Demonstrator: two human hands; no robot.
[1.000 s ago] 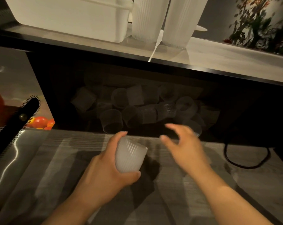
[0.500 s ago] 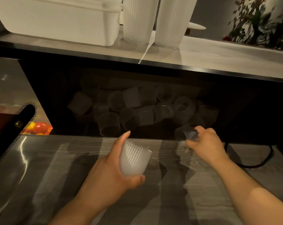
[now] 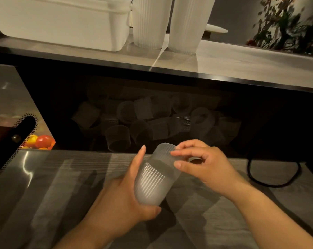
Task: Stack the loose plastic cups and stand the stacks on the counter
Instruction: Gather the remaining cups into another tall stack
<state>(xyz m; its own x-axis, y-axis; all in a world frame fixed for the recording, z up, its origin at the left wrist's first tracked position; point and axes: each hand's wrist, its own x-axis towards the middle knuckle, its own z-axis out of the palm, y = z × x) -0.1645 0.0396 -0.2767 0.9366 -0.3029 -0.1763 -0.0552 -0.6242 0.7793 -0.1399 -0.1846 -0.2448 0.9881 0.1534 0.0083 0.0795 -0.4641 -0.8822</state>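
Below centre, my left hand [image 3: 123, 200] wraps the ribbed cup stack [image 3: 153, 184]; my right hand [image 3: 202, 164], at three o'clock of it, pinches the top cup [image 3: 165, 154] nested in it. At twelve o'clock, loose cups [image 3: 144, 121] lie in shadow; higher, two tall stacks [image 3: 167, 22] stand on the counter [image 3: 242, 65].

The left hand [image 3: 123, 200] grips a ribbed translucent plastic cup [image 3: 150, 186] tilted over the grey wood-grain worktop [image 3: 62, 194]. The right hand [image 3: 204, 164] pinches a second ribbed cup [image 3: 165, 152] nested at its mouth. Loose cups [image 3: 143, 121] lie in the dark recess behind; two tall cup stacks [image 3: 168, 22] stand on the upper shelf.
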